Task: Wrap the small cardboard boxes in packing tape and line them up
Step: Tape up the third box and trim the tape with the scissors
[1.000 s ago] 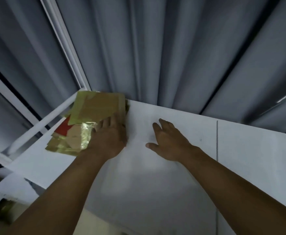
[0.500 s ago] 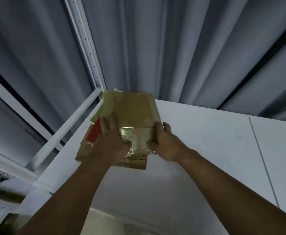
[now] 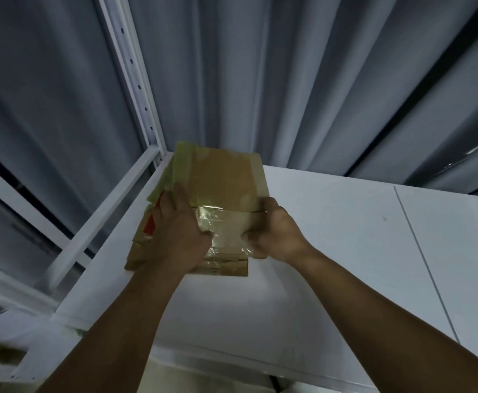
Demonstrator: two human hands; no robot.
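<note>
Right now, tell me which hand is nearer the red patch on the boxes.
Left. The left hand lies right beside the red patch; the right hand grips the boxes' opposite side.

No legible writing anywhere in my head-camera view.

I can find no word, number, brand or sign to read: the taped cardboard boxes (image 3: pixel 223 191) show plain brown faces under glossy packing tape (image 3: pixel 221 228), and a red patch (image 3: pixel 150 226) on their left side, half hidden behind the left hand (image 3: pixel 179 239), may be a printed label, but it is too blurred and too covered for me to make out a single letter. The white shelf (image 3: pixel 331 222) under them carries no marking I can read either.
</note>
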